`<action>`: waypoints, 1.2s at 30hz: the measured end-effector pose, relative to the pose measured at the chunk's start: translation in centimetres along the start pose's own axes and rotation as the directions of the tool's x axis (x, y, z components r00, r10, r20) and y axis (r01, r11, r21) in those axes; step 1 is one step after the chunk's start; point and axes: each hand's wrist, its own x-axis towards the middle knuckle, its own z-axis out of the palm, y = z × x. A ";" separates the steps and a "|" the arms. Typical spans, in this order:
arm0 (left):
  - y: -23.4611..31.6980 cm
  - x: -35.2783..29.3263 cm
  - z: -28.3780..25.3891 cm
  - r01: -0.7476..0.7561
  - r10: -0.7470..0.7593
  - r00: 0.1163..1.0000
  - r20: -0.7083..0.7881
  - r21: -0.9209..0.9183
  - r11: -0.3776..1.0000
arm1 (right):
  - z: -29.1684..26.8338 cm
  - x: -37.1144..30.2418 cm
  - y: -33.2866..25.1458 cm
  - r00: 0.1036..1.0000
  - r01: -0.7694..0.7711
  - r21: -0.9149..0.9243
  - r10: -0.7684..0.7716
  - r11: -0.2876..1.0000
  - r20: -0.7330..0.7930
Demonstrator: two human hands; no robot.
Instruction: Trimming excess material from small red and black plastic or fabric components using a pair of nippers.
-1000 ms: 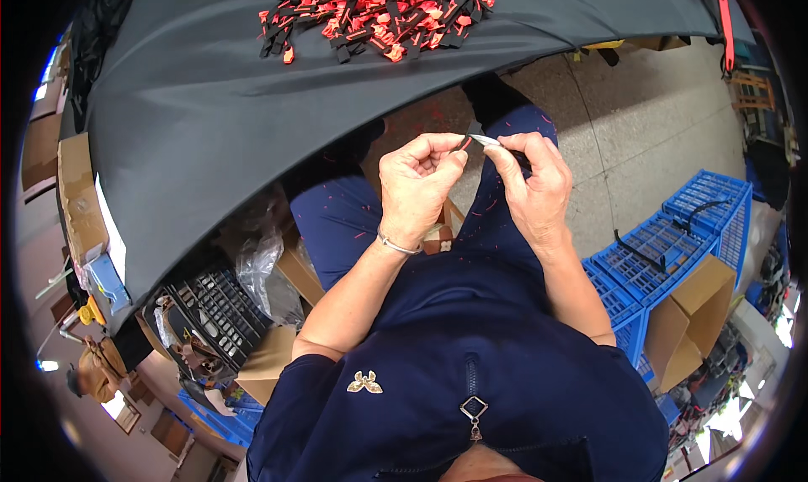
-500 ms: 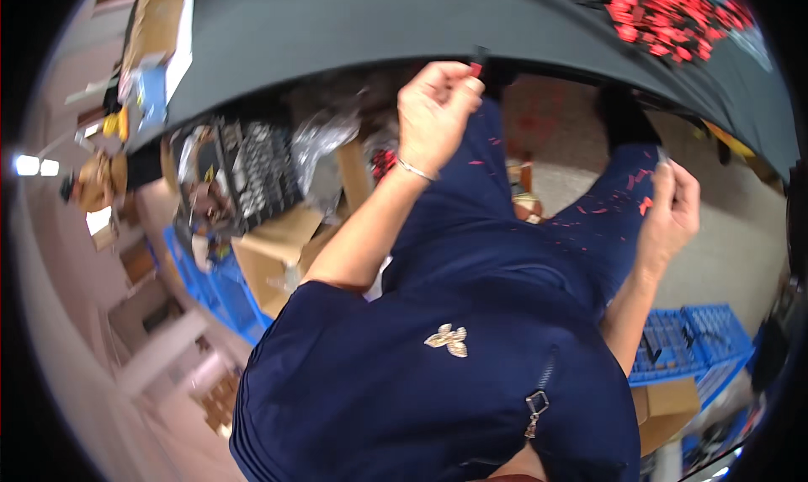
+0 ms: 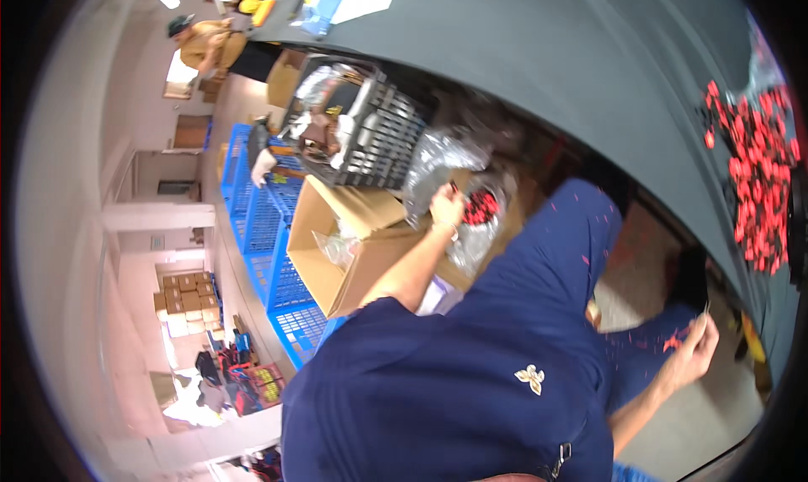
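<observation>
My left hand [image 3: 446,207] is closed in a pinch, with a small dark piece [image 3: 454,186] at its fingertips. It is beside a clear plastic bag [image 3: 469,250] that holds a heap of small red and black pieces [image 3: 481,206]. Over my right thigh, my right hand [image 3: 692,356] grips a thin, pale, pointed tool [image 3: 707,308]; its exact kind is too small to make out. Red scraps [image 3: 673,342] lie on my dark blue trouser legs.
A dark-covered table [image 3: 539,53] carries a large pile of red and black pieces [image 3: 762,179]. On my left are an open cardboard box [image 3: 324,259], a black crate [image 3: 391,137] and blue crates [image 3: 261,267]. Another person [image 3: 210,44] is farther off.
My left hand has moved from the table's edge down to the left, beside the bag, with the small piece. The view has turned left. My right hand stays over my thigh.
</observation>
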 end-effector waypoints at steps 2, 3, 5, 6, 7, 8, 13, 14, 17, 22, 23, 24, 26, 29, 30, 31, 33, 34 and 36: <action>0.1 -0.6 0.2 0.071 -0.060 0.991 -0.122 0.093 0.993 | 0.1 0.4 1.0 0.997 0.079 0.018 -0.079 0.997 0.016; 1.3 -0.8 -0.1 0.175 -0.171 0.980 -0.099 0.032 0.984 | 0.2 0.4 0.9 0.997 0.080 0.038 -0.081 0.996 0.021; 5.6 -1.7 -1.0 0.123 -0.120 0.984 -0.134 0.010 0.992 | 0.2 0.3 0.5 0.995 0.097 0.049 -0.098 0.994 0.012; 7.5 -1.8 -1.2 -0.029 0.019 0.994 -0.111 -0.090 0.996 | 0.2 0.4 0.6 0.995 0.100 0.060 -0.101 0.993 0.014; 9.5 -2.2 -1.3 -0.172 0.156 0.983 -0.096 -0.187 0.967 | 0.1 0.6 1.0 0.994 0.104 0.052 -0.105 0.993 0.006; 12.4 -2.9 -1.2 -0.285 0.269 0.959 -0.093 -0.296 0.912 | -0.2 0.6 1.2 0.994 0.107 0.038 -0.107 0.994 -0.003; 28.7 -8.6 -1.6 -0.706 0.758 0.641 -0.120 -0.481 0.521 | 0.1 0.6 1.0 0.997 0.080 0.071 -0.079 0.994 -0.017; 31.5 -10.0 -1.6 -0.780 0.851 0.501 -0.159 -0.508 0.365 | 0.1 0.6 0.7 0.997 0.081 0.066 -0.080 0.995 -0.020; 37.3 -12.6 2.0 -0.900 0.962 0.072 -0.264 -0.432 -0.051 | 0.2 0.6 0.0 0.996 0.093 0.032 -0.093 0.995 -0.011; 41.7 -15.6 10.3 -0.916 0.984 -0.017 -0.177 -0.392 -0.087 | -0.2 0.4 -0.6 0.995 0.102 -0.012 -0.102 0.995 -0.021; 41.8 -15.9 11.2 -0.945 0.997 -0.014 -0.080 -0.324 -0.040 | -0.3 0.3 -0.8 0.997 0.072 -0.054 -0.073 0.996 -0.026; 42.0 -16.2 12.0 -0.968 1.000 -0.006 0.016 -0.252 -0.002 | -0.5 0.3 -0.6 0.996 0.077 -0.057 -0.079 0.995 -0.030; 41.9 -16.5 13.4 -0.969 1.000 -0.004 0.002 -0.245 -0.003 | -0.7 0.3 0.1 0.994 0.105 -0.065 -0.107 0.992 -0.022; 42.5 -16.2 14.6 -0.962 1.000 -0.004 0.012 -0.272 0.000 | -0.2 -0.3 -0.8 0.999 0.050 -0.082 -0.050 0.995 0.000; 42.8 -16.0 14.6 -0.958 0.992 -0.023 0.121 -0.286 0.013 | -0.1 -0.2 -0.7 0.998 0.056 -0.082 -0.056 0.995 0.000; 43.1 -15.9 14.6 -0.954 0.973 -0.042 0.227 -0.299 0.029 | 0.1 -0.2 -0.5 0.996 0.084 -0.062 -0.084 0.995 0.014; 43.2 -15.8 14.8 -0.967 0.989 -0.027 0.146 -0.253 0.011 | 0.3 0.0 -0.8 0.993 0.118 -0.041 -0.117 0.992 0.028; 43.4 -15.7 14.3 -0.974 0.980 -0.051 0.194 -0.228 -0.005 | 0.4 -0.1 -1.1 0.994 0.106 -0.059 -0.104 0.993 0.022; 43.6 -15.6 14.0 -0.981 0.970 -0.078 0.230 -0.189 -0.034 | 0.6 0.0 -1.5 0.995 0.101 -0.075 -0.099 0.992 0.018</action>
